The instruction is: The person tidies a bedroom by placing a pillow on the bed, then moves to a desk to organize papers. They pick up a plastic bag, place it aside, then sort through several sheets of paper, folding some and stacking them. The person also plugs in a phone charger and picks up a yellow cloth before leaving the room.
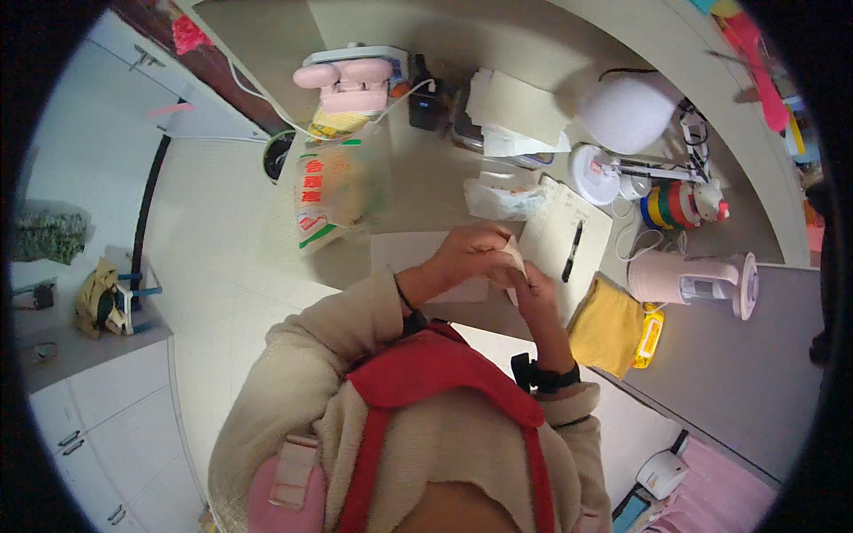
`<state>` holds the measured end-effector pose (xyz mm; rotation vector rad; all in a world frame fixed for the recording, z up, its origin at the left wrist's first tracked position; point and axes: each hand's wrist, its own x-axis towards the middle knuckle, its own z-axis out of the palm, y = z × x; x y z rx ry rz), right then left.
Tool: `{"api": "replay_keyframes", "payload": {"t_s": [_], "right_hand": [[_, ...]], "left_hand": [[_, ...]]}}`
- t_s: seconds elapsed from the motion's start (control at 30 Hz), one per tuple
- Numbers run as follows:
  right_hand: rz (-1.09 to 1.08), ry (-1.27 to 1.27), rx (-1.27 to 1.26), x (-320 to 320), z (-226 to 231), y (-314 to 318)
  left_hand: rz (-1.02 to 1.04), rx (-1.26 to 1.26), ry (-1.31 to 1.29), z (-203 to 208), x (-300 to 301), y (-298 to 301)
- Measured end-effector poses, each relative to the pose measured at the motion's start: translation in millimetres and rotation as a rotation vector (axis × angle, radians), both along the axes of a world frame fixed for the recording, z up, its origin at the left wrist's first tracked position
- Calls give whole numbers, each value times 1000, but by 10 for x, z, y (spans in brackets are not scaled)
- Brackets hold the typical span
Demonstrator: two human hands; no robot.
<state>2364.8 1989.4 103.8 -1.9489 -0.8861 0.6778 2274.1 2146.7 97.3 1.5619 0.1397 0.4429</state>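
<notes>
Both my hands meet over the near edge of the desk. The fingers of my left hand (464,253) are bent round a small pale, thin piece (514,255), its kind unclear. My right hand (538,293) pinches the lower side of the same piece; the fingers partly cover it. Under my left hand and wrist lies a white sheet of paper (391,251). Just right of my hands is an open notebook (549,233) with a black pen (573,251) on it. A crumpled clear plastic packet (502,201) sits just beyond my fingers.
A printed plastic bag (342,191) lies at the desk's left edge. Farther back are a pink device (355,86), stacked paper napkins (520,108) and a white lamp (593,173). To the right are a yellow-brown cloth (609,329), a yellow packet (650,336) and a pink blender-like jug (680,277).
</notes>
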Motion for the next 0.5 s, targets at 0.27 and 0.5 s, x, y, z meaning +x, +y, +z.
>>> {"api": "replay_keyframes", "payload": {"t_s": [0.27,0.5], "right_hand": [[47,99,68,24,44,78],[-86,215,73,330,-43,388]], "left_hand": [[-147,-173,360,-58,-101,70],[77,-300,571,-394,-327,367]]}}
